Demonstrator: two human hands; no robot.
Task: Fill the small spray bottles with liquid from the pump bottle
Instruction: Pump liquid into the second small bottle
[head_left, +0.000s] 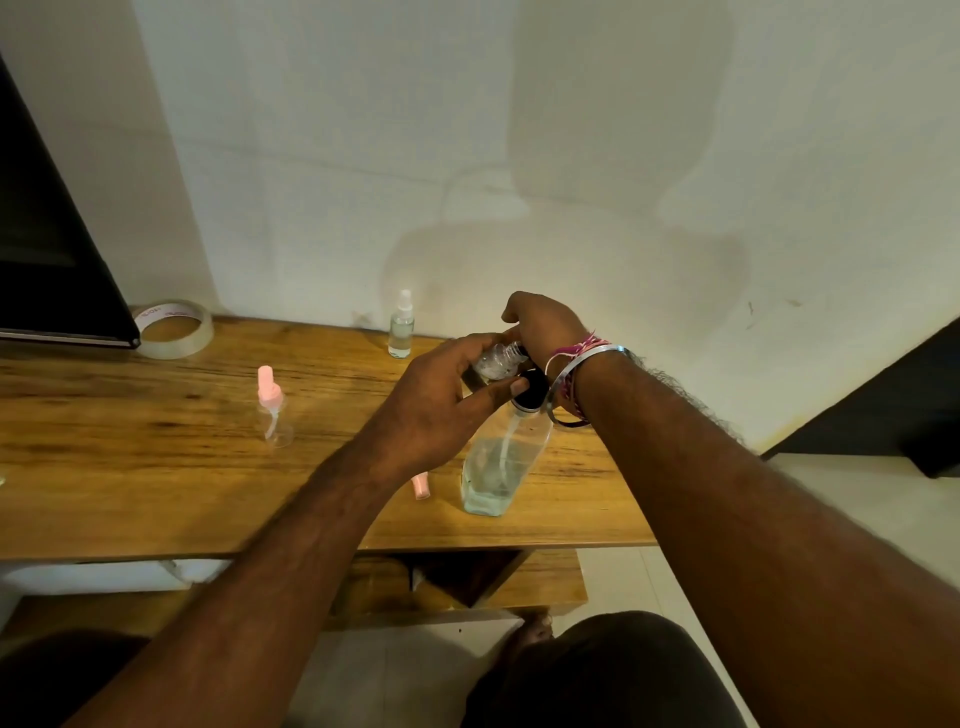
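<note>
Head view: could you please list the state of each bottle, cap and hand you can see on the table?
Pump bottle: upright, partly filled, right hand over its pump.
Held bottle: uncapped, tilted, gripped by left hand at the pump.
Pink-topped bottle: upright, capped, looks empty.
White-topped bottle: upright, capped, holds liquid.
Pink cap: lying loose on table.
Tape roll: lying flat.

one head-worn view looks forward and down, close over the wooden table (156, 467) against a wall.
</note>
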